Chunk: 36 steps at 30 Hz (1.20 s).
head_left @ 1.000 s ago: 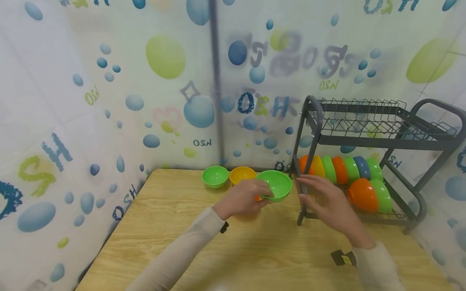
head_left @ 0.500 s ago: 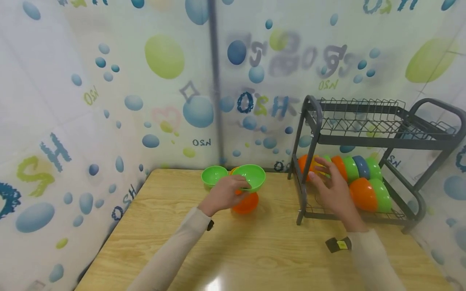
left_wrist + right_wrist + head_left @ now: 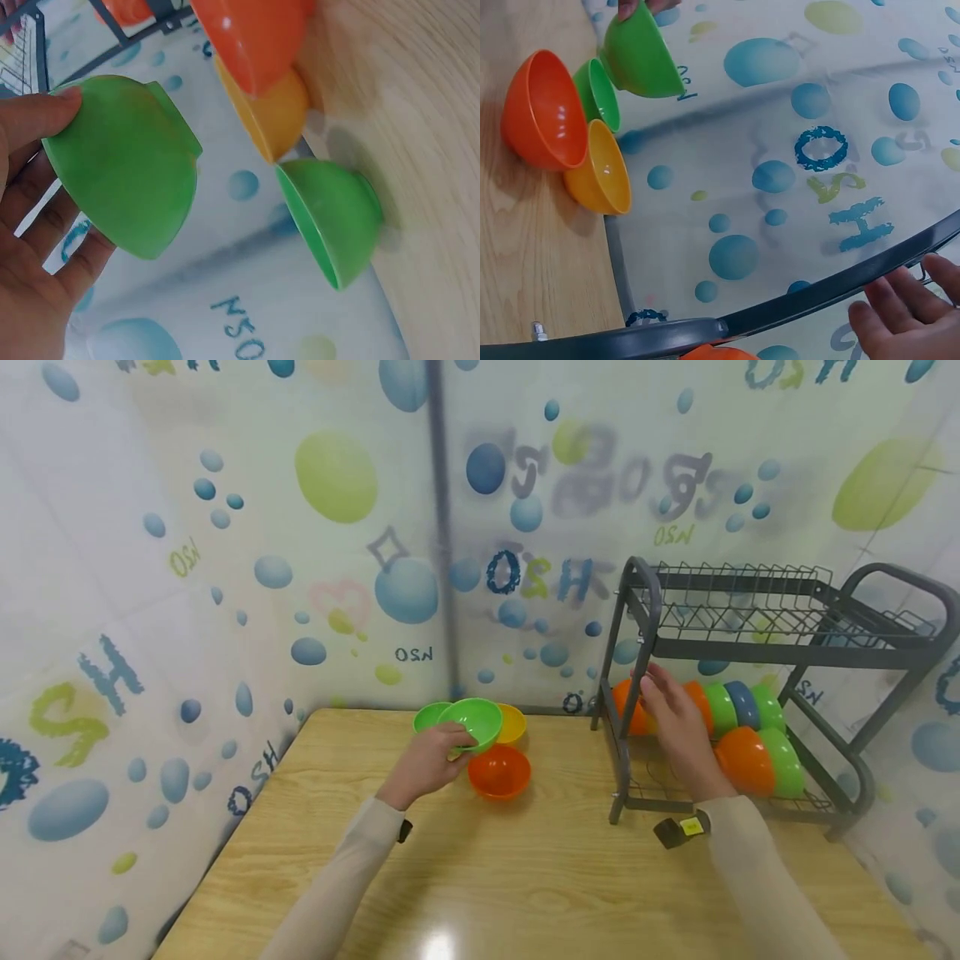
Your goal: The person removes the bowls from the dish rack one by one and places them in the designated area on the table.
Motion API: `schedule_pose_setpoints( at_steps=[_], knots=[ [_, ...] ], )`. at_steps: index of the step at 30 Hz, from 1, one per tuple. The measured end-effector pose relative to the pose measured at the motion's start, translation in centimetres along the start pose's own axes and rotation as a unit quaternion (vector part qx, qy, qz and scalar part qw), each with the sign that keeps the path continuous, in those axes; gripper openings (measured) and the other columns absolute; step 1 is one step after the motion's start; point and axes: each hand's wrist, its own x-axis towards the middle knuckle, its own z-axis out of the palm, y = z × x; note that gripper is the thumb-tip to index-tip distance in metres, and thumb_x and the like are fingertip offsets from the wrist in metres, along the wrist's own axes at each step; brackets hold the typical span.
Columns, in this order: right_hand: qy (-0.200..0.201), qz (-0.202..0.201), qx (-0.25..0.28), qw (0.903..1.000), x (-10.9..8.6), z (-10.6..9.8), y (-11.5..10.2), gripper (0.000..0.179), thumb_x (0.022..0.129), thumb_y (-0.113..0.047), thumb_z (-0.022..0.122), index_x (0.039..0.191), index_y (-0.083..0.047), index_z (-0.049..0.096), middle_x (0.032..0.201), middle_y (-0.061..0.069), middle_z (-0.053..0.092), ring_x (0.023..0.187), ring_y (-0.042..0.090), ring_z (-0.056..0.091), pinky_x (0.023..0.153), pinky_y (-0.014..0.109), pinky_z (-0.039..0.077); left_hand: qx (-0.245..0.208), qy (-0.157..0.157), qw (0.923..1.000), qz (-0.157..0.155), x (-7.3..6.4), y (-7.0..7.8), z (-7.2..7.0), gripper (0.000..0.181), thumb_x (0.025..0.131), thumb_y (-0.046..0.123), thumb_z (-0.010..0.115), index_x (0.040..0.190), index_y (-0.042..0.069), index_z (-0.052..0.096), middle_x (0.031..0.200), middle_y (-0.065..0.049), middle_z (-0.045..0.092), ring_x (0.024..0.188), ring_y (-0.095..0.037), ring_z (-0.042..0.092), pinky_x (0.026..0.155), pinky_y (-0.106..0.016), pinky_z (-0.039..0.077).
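My left hand (image 3: 426, 764) pinches the rim of a green bowl (image 3: 476, 724), thumb on one face and fingers on the other. The bowl is held tilted above the table; its outside (image 3: 127, 165) faces the left wrist camera. In the head view it overlaps a second green bowl (image 3: 426, 717) standing on the table. Beside that one stand a yellow bowl (image 3: 513, 725) and, closer to me, an orange bowl (image 3: 500, 773). My right hand (image 3: 681, 731) is at the dish rack's lower tier, fingers extended, in front of the row of bowls. Its fingers (image 3: 889, 307) show no object between them.
A dark two-tier dish rack (image 3: 780, 652) stands at the right of the wooden table (image 3: 525, 877). Its lower tier holds a row of coloured bowls with an orange bowl (image 3: 745, 762) and a green bowl (image 3: 784, 763) in front. A patterned curtain (image 3: 360, 668) hangs behind.
My left hand has carried the green bowl leftward from beside the rack, uncovering the orange and yellow bowls. My right hand has moved up toward the row of bowls in the rack.
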Motion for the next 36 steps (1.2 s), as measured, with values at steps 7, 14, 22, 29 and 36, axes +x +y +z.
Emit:
schedule_pose_setpoints(
  at_steps=[7, 14, 22, 29, 36],
  knots=[
    [0.048, 0.011, 0.005, 0.9988, 0.9, 0.3, 0.1, 0.063, 0.104, -0.054, 0.049, 0.153, -0.014, 0.047, 0.148, 0.011, 0.06, 0.132, 0.022, 0.062, 0.113, 0.04, 0.045, 0.021, 0.015, 0.9995, -0.019, -0.8, -1.2, -0.4, 0.015, 0.082, 0.01, 0.086, 0.095, 0.012, 0.08, 0.094, 0.001, 0.077, 0.09, -0.016, 0.072, 0.081, -0.034, 0.061],
    [0.075, 0.023, -0.016, 0.9968, 1.7, 0.4, 0.5, 0.058, 0.102, -0.051, 0.056, 0.143, -0.011, 0.055, 0.138, 0.013, 0.067, 0.108, 0.002, 0.067, 0.104, 0.03, 0.053, 0.028, 0.017, 0.9987, -0.04, -0.8, -2.7, -0.2, 0.014, 0.083, 0.009, 0.085, 0.095, 0.012, 0.079, 0.096, -0.001, 0.077, 0.088, -0.017, 0.072, 0.079, -0.035, 0.061],
    [0.056, 0.015, -0.046, 0.9972, 2.2, -0.2, 0.3, 0.055, 0.103, -0.05, 0.054, 0.137, -0.008, 0.058, 0.135, 0.017, 0.067, 0.099, -0.007, 0.065, 0.1, 0.027, 0.054, 0.042, 0.017, 0.998, -0.044, -0.3, -4.6, -0.1, 0.013, 0.082, 0.008, 0.084, 0.094, 0.008, 0.08, 0.096, -0.005, 0.078, 0.087, -0.021, 0.073, 0.079, -0.038, 0.061],
    [0.061, 0.001, -0.074, 0.9954, 2.1, -0.2, 0.5, 0.055, 0.103, -0.05, 0.052, 0.136, -0.007, 0.057, 0.133, 0.017, 0.068, 0.098, -0.006, 0.065, 0.099, 0.025, 0.054, 0.042, -0.015, 0.9968, -0.067, 0.2, -6.3, 0.8, 0.011, 0.085, 0.012, 0.083, 0.095, 0.01, 0.081, 0.093, -0.004, 0.078, 0.085, -0.02, 0.073, 0.078, -0.038, 0.061],
    [0.061, -0.001, -0.083, 0.9947, 2.2, -0.1, 0.5, 0.055, 0.103, -0.052, 0.052, 0.136, -0.008, 0.058, 0.132, 0.015, 0.069, 0.099, -0.004, 0.065, 0.097, 0.021, 0.055, 0.05, -0.037, 0.994, -0.09, 0.6, -7.2, 1.8, 0.012, 0.085, 0.014, 0.083, 0.095, 0.009, 0.082, 0.092, -0.004, 0.079, 0.083, -0.021, 0.074, 0.076, -0.04, 0.061]
  ],
)
